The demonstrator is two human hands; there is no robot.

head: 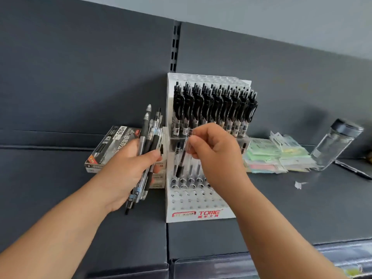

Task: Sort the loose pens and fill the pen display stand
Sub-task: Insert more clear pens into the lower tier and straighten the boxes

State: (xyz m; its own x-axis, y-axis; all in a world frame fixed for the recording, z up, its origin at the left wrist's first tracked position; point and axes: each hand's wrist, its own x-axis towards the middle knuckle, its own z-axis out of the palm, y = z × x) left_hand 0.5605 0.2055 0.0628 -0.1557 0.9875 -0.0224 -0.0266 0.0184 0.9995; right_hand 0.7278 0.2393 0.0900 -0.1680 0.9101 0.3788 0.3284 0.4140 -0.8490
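A white tiered pen display stand (201, 215) sits on a dark shelf. Its upper tier is packed with black-clipped pens (213, 105). The lower tier holds a few pens at the back, with rows of bare holes in front. My right hand (213, 152) pinches the top of a clear pen with a black grip (181, 164), upright over the lower tier's left side. My left hand (128, 170), just left of the stand, grips a bundle of several loose pens (148, 135) pointing up and away.
A pen box labelled HO35 (112, 146) lies behind my left hand, with more boxes stacked by the stand. Pastel packets (277, 156) are piled on the right, then a clear bottle with a dark cap (336, 143), a loose dark pen (354, 170) and a paper scrap (299, 185).
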